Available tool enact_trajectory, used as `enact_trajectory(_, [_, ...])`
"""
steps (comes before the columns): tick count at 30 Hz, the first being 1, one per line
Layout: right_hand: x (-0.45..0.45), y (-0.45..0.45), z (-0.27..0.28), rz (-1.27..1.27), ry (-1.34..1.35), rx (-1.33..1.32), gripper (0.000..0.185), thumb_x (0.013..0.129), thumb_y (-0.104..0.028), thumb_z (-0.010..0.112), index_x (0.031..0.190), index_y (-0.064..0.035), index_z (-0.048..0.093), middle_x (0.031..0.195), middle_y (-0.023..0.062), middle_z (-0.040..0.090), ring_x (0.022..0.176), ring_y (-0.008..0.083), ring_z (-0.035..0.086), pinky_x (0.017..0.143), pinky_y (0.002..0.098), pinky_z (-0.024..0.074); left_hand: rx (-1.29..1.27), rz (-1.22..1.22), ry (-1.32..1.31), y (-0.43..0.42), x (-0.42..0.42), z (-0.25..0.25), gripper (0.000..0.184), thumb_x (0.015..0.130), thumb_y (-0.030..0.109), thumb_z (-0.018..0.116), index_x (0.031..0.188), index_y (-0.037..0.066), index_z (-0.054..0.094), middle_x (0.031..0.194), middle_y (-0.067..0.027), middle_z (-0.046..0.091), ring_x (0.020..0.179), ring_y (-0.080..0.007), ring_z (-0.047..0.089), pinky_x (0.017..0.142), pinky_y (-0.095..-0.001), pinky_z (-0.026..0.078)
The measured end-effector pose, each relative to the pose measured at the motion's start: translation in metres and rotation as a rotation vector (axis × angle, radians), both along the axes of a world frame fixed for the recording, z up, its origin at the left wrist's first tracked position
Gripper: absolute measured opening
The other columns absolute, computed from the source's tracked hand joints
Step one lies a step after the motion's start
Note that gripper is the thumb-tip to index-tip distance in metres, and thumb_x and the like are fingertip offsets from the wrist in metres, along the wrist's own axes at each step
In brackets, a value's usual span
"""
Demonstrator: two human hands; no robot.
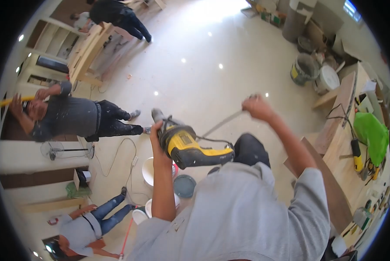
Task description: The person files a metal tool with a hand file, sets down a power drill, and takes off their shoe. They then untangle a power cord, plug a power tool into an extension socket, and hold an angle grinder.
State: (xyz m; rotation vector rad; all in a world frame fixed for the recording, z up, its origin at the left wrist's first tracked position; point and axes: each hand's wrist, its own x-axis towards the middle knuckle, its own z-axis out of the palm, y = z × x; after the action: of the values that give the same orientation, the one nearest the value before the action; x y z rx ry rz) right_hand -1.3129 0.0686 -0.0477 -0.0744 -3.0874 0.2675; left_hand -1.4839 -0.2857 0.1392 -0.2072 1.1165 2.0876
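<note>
I observe the yellow-and-black power tool [187, 141] held up, well apart from the workbench [341, 163]. Left hand [157, 134] grips the tool's front part, fingers partly hidden. Right hand [258, 107], nearer the workbench, is clenched around a thin grey strip [223, 123]. A green bag [372, 132] rests on the workbench.

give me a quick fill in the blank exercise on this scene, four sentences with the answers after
1. The left hand holds a power tool coloured ____ and black.
2. The thin strip runs from beside the tool up to the wearer's ____ hand.
3. The bag on the wooden table is coloured ____.
4. The wearer's shirt is plain ____.

Missing words: yellow; right; green; grey.
</note>
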Motion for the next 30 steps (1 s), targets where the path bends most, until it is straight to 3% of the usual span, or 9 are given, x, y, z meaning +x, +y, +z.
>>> enact_trajectory(2, [-0.035,0.046,0.057,0.002,0.133,0.147,0.003,0.095,-0.013,0.062,0.096,-0.0142,0.065,0.103,0.0036,0.071,0.108,0.0227,0.067,0.104,0.0548,0.0405,-0.066,-0.083,0.054,0.042,-0.039,0.000,0.037,0.090,0.032,0.065,0.112,0.003,0.063,0.091,-0.0120,0.071,0.083,-0.0254,0.072,0.082,-0.0404,0.062])
enact_trajectory(7, [-0.140,0.119,0.185,-0.223,0.046,-0.121,0.026,0.100,-0.030,0.068,0.089,-0.0064,0.064,0.077,0.0139,0.067,0.082,0.0356,0.068,0.075,0.0483,0.0499,-0.234,-0.039,0.170,0.163,-0.158,-0.048,0.032,0.085,0.023,0.076,0.107,0.005,0.063,0.091,-0.0102,0.070,0.081,-0.0227,0.071,0.079,-0.0368,0.061])
enact_trajectory(9, [-0.176,0.138,0.217,-0.148,0.039,-0.467,0.029,0.099,-0.032,0.069,0.092,-0.0046,0.065,0.074,0.0182,0.064,0.074,0.0410,0.064,0.064,0.0488,0.0471,-0.275,0.045,0.266,0.220,-0.206,-0.063,0.031,0.085,0.023,0.076,0.107,0.005,0.063,0.090,-0.0096,0.070,0.080,-0.0220,0.071,0.078,-0.0369,0.061])
enact_trajectory(11, [-0.202,0.149,0.243,-0.136,-0.104,-0.778,0.033,0.103,-0.038,0.061,0.103,-0.0054,0.069,0.086,0.0221,0.070,0.081,0.0438,0.068,0.073,0.0526,0.0521,-0.229,0.086,0.253,0.268,-0.236,-0.062,0.030,0.086,0.023,0.073,0.107,0.004,0.063,0.092,-0.0102,0.071,0.081,-0.0226,0.072,0.079,-0.0373,0.061])
enact_trajectory(12, [-0.221,0.168,0.252,-0.041,-0.147,-0.927,0.030,0.105,-0.032,0.060,0.112,-0.0041,0.069,0.088,0.0221,0.069,0.085,0.0367,0.070,0.079,0.0476,0.0527,-0.169,0.091,0.230,0.298,-0.261,-0.056,0.029,0.086,0.023,0.072,0.106,0.003,0.063,0.093,-0.0107,0.071,0.081,-0.0231,0.072,0.080,-0.0375,0.062])
enact_trajectory(14, [-0.262,0.217,0.241,0.156,-0.047,-1.300,0.023,0.104,-0.020,0.062,0.115,-0.0025,0.072,0.094,0.0144,0.070,0.092,0.0245,0.068,0.085,0.0400,0.0521,-0.087,0.111,0.170,0.347,-0.302,-0.043,0.031,0.088,0.027,0.067,0.106,0.002,0.065,0.095,-0.0138,0.072,0.083,-0.0281,0.073,0.085,-0.0408,0.062])
enact_trajectory(17, [-0.335,0.296,0.210,0.403,0.128,-1.806,0.019,0.102,-0.011,0.065,0.114,-0.0017,0.076,0.104,0.0077,0.065,0.101,0.0198,0.061,0.087,0.0397,0.0508,0.061,0.167,0.039,0.402,-0.366,-0.033,0.039,0.088,0.030,0.065,0.113,0.000,0.062,0.100,-0.0158,0.071,0.091,-0.0307,0.072,0.088,-0.0447,0.061])
enact_trajectory(21, [-0.430,0.379,0.175,0.226,0.253,-2.101,0.011,0.095,-0.004,0.072,0.101,-0.0013,0.081,0.107,0.0073,0.063,0.106,0.0199,0.060,0.101,0.0360,0.0521,0.223,0.067,0.037,0.490,-0.432,-0.017,0.047,0.087,0.040,0.064,0.112,0.000,0.064,0.103,-0.0193,0.068,0.093,-0.0327,0.070,0.086,-0.0464,0.061])
enact_trajectory(30, [-0.645,0.582,0.186,-0.051,0.086,-1.567,0.018,0.090,0.003,0.075,0.106,-0.0024,0.068,0.103,0.0039,0.069,0.098,0.0137,0.070,0.091,0.0293,0.0567,0.508,-0.118,0.020,0.700,-0.653,-0.031,0.056,0.083,0.046,0.067,0.122,0.006,0.061,0.115,-0.0228,0.061,0.089,-0.0390,0.070,0.075,-0.0507,0.063])
